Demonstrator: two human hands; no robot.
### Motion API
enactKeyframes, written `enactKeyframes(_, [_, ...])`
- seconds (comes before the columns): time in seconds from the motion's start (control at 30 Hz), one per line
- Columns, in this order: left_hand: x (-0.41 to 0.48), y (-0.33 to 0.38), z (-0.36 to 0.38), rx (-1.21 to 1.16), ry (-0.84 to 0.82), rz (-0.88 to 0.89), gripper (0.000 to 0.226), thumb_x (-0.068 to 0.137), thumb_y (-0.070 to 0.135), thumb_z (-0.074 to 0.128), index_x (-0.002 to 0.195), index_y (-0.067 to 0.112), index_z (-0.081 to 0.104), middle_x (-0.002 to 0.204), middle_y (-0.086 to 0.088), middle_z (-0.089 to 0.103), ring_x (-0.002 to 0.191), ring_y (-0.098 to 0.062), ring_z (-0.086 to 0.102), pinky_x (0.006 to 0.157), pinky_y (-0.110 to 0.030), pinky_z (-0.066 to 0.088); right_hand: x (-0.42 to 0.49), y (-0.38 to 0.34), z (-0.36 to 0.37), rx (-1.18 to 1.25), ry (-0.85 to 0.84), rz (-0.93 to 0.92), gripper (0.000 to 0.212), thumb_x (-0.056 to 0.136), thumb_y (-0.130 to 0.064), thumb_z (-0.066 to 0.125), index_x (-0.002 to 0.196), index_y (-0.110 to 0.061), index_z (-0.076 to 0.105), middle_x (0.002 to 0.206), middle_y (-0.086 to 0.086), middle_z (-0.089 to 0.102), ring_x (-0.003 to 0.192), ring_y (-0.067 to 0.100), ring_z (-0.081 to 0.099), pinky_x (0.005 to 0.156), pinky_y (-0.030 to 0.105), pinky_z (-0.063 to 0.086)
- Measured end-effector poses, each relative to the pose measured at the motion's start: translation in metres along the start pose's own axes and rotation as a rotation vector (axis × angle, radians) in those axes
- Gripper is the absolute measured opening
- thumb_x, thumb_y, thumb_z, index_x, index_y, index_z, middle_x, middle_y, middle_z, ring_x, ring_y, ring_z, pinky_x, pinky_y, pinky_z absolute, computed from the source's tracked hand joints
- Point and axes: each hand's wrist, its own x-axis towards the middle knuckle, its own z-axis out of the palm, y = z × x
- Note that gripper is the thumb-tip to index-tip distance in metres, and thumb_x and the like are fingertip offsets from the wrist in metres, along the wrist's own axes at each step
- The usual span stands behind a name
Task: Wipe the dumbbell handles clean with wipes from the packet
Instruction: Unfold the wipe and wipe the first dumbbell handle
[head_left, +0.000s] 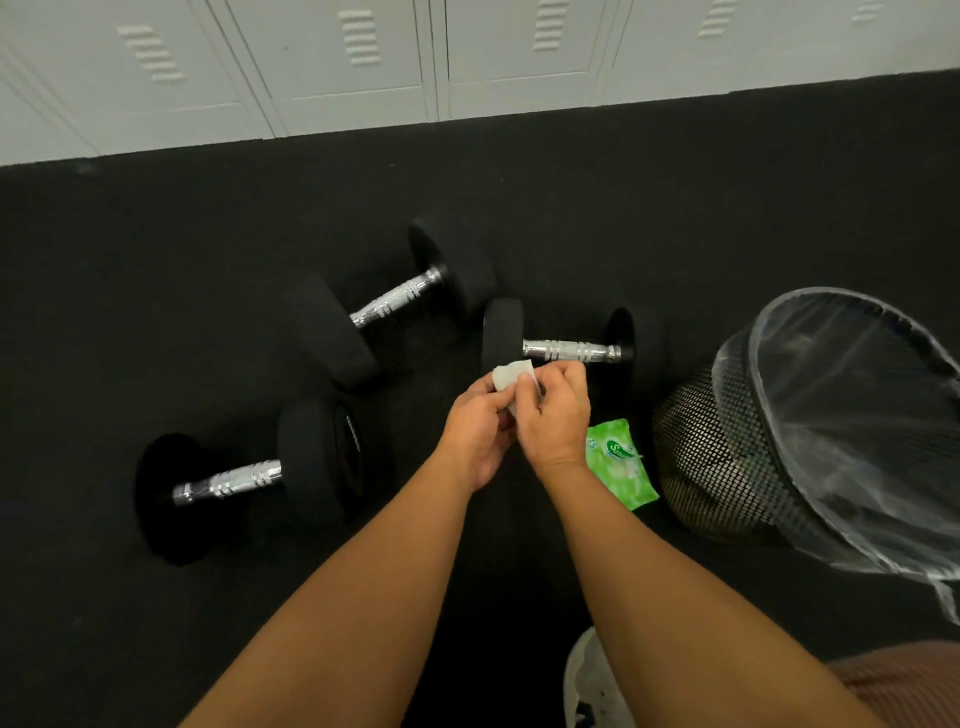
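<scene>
Shoe: a pale shoe (589, 680) is seen at the bottom edge, on the black floor (156, 623), beside the right forearm.
Left hand: the left hand (475, 431) is curled, its fingertips pinched on the wipe (511, 375).
Right hand: the right hand (553, 415) is curled too, its thumb and fingers closed on the same wipe, so the two hands are pressed together above the floor.
Wipe: a small white folded piece is held between both hands, its upper corner left sticking out above the fingers.
Packet: the green packet (618, 465) is laid flat on the floor just right of the right wrist, partly covered by it.
Near dumbbell: one dumbbell (566, 349) is laid just beyond the hands, its chrome handle left bare.
Far dumbbell: a second dumbbell (395, 299) is set at a slant, further off to the left.
Left dumbbell: a third dumbbell (228, 480) is placed well left of the left forearm.
Bin: a mesh bin (727, 457) lined with a clear bag is stood right of the packet.
Lockers: pale lockers (363, 62) are lined along the far edge of the floor.
</scene>
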Motion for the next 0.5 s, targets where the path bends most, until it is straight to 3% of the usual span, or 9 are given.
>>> enactKeyframes(0.2, [-0.03,0.013,-0.023,-0.074,0.076,0.061,0.031,0.097,0.019,0.047,0.126,0.013,0.057,0.114,-0.01,0.068,0.1,-0.022,0.066,0.077,-0.036,0.055,-0.009,-0.047,-0.004,0.161,-0.154,0.104,0.018,0.093,-0.019,0.052,0.084,-0.006,0.06,0.069,0.001,0.057,0.061,0.008,0.051,0.057,0.018,0.041])
enactKeyframes(0.33, [-0.047,0.025,-0.038,-0.118,0.108,0.106,0.033,0.097,0.021,0.047,0.128,0.012,0.056,0.118,-0.011,0.066,0.107,-0.026,0.064,0.082,-0.039,0.055,-0.011,-0.076,-0.001,0.261,-0.249,0.164,0.016,0.096,-0.023,0.048,0.086,-0.011,0.054,0.076,-0.001,0.055,0.071,0.012,0.053,0.067,0.032,0.048])
enactKeyframes(0.5, [-0.071,0.043,-0.058,-0.097,0.055,0.175,0.032,0.096,0.009,0.046,0.127,0.009,0.055,0.12,-0.012,0.065,0.108,-0.025,0.063,0.084,-0.038,0.054,-0.017,-0.109,0.005,0.297,-0.372,0.164,0.014,0.097,-0.024,0.045,0.096,-0.014,0.054,0.094,0.006,0.061,0.088,0.021,0.059,0.079,0.045,0.054])
